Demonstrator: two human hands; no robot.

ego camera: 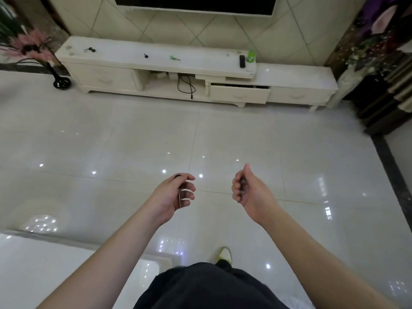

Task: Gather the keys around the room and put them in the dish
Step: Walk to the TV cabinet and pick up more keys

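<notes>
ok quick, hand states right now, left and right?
Left hand: closed on a key, pinched between thumb and fingers.
Right hand: curled shut around something small and dark; cannot tell what.

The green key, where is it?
The green key lies on top of the white TV cabinet at the far wall, near its middle, between a small black key and a black remote.

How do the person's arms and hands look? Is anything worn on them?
Both forearms are bare up to the frame's edge: no sleeve shows. The left hand and right hand wear no gloves. I see no watch, bracelet or ring, though the fingers are partly curled and somewhat blurred.
</notes>
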